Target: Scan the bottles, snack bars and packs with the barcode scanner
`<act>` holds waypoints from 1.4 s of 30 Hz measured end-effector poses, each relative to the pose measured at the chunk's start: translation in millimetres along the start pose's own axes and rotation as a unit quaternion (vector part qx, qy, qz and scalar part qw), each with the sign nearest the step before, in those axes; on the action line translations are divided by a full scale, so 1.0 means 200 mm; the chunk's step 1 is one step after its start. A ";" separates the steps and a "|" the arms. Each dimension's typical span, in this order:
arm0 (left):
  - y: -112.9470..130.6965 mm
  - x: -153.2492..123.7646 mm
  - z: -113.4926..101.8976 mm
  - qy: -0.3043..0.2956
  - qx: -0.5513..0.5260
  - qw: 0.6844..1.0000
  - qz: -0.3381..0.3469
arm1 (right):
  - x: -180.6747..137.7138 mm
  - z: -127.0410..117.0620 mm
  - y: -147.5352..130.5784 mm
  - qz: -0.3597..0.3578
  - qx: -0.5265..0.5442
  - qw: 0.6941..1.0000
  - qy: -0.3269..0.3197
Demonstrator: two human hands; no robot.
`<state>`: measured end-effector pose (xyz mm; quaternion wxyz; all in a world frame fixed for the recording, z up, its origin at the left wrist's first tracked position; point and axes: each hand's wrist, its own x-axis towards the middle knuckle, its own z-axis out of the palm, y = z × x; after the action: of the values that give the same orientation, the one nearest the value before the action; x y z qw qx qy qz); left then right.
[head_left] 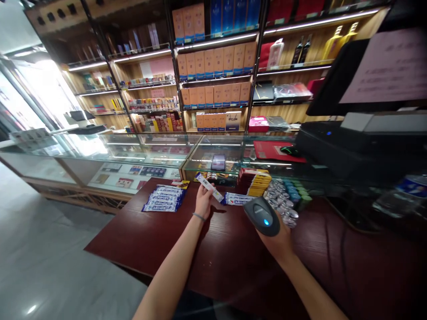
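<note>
My left hand [203,201] is closed on a slim white and blue packet [209,187], lifted a little above the dark red wooden counter [173,242]. My right hand [278,240] grips a grey handheld barcode scanner [262,215] with a blue light lit, its head turned toward the packet. A row of similar blue and white packets [164,198] lies to the left of my left hand. More of them [237,198] lie between my two hands.
Stacked red and yellow packs [255,181], small round tins [283,202] and green-blue items [296,190] sit behind the scanner. A black register with monitor [353,146] stands at right. Glass display cases [133,153] and product shelves [213,71] lie beyond.
</note>
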<state>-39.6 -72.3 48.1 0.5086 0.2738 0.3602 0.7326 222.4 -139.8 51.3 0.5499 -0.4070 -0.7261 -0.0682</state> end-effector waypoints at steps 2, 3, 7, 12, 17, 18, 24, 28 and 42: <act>-0.01 -0.01 -0.02 -0.036 0.047 0.998 0.006 | 0.00 -0.01 0.01 0.014 -0.010 1.000 -0.003; 0.00 -0.01 -0.04 -0.051 0.076 0.996 0.009 | 0.00 -0.02 0.01 0.024 -0.015 1.000 -0.010; 0.07 0.01 -0.12 -0.071 0.217 0.973 0.016 | 0.02 -0.05 0.01 0.112 -0.012 0.990 -0.079; 0.17 0.03 -0.19 -0.114 0.366 0.922 0.050 | 0.06 -0.08 -0.02 0.158 -0.039 0.963 -0.216; 0.21 0.00 -0.19 -0.125 0.446 0.882 0.089 | 0.04 -0.06 -0.02 0.107 -0.057 0.956 -0.266; 0.21 0.00 -0.19 -0.129 0.463 0.871 0.101 | 0.04 -0.06 -0.01 0.100 -0.064 0.954 -0.276; 0.19 0.00 -0.19 -0.129 0.438 0.885 0.094 | 0.04 -0.06 -0.01 0.107 -0.072 0.948 -0.290; 0.15 0.00 -0.18 -0.101 0.384 0.914 0.079 | 0.06 -0.07 -0.04 0.182 -0.023 0.958 -0.221; -0.10 -0.11 0.01 -0.326 0.606 0.662 0.296 | 0.11 -0.14 0.12 0.284 0.024 0.957 0.050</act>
<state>-18.5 -87.7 32.1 0.0715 0.8350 0.4358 0.3282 258.4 -128.1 71.9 0.5920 -0.5792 -0.5534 0.0883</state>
